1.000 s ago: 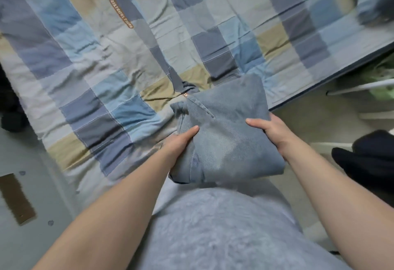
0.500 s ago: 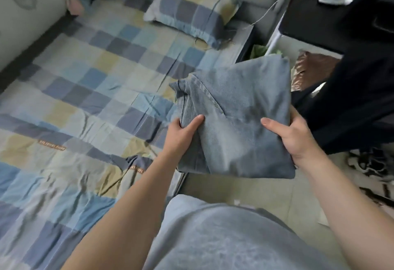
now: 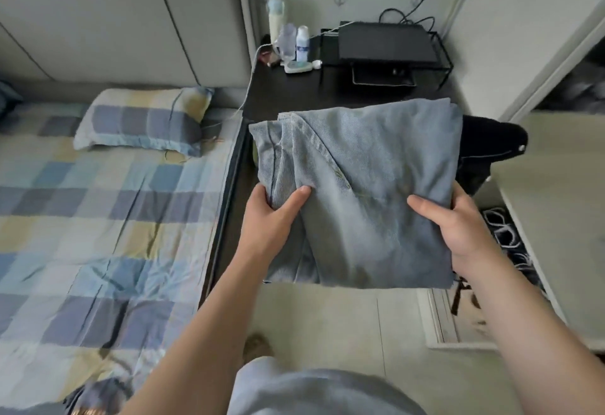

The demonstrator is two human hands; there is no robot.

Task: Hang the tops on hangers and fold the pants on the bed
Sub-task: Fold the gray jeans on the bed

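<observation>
Folded jeans are held up in the air as a squarish packet, off the bed and over the floor just to its right. The left hand grips their left edge near the seam, thumb pressed on top. Its fingers are tucked under the denim and out of sight. The right hand clamps the right edge the same way, with the thumb lying across the top and the fingers hidden beneath, so how they lie cannot be told. The packet covers the near edge of a dark table and most of a black garment, which shows only as a strip to the right. What that garment is cannot be made out. On the table stand small bottles with labels too small to read, and a black box on a wire rack. A checked pillow lies at the head of the bed. The bed itself is cut off at the left and bottom. A patterned rug is partly hidden behind the right wrist. A brown blur on the floor is unclear.
</observation>
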